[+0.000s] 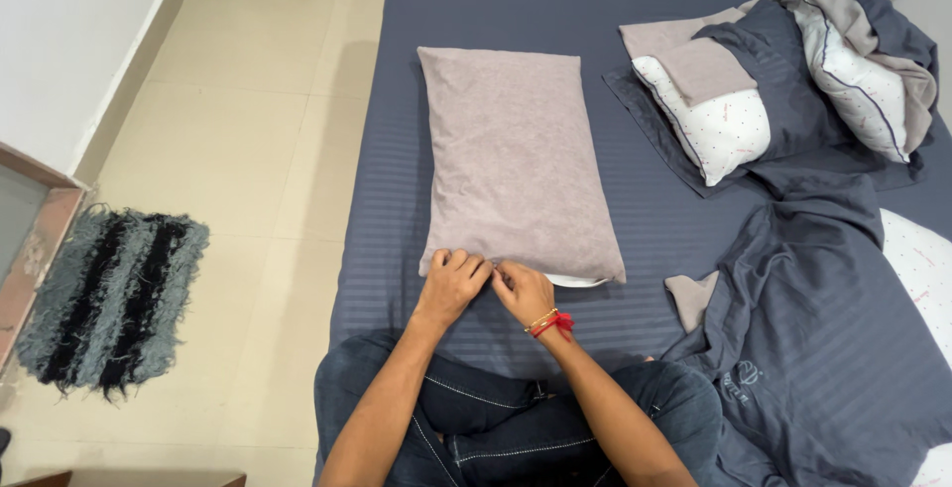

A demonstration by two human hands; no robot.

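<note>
A pillow in a mauve-grey case [516, 155] lies lengthwise on the dark blue striped bed sheet [605, 1]. My left hand [451, 284] and my right hand [524, 294] meet at the case's near open edge, fingers pinched on the fabric. A sliver of the white pillow [575, 281] shows beyond the case's edge just right of my right hand. A red and gold thread band [550, 323] circles my right wrist. My jeans-clad knees [496, 418] rest on the bed's near edge.
A second pillow with a white dotted cover and dark blue case [719, 120] lies at the right, a crumpled duvet [863, 51] behind it. A dark blue cover [823, 318] is heaped at the right. A shaggy black-grey mat [109, 299] sits on the tiled floor, left.
</note>
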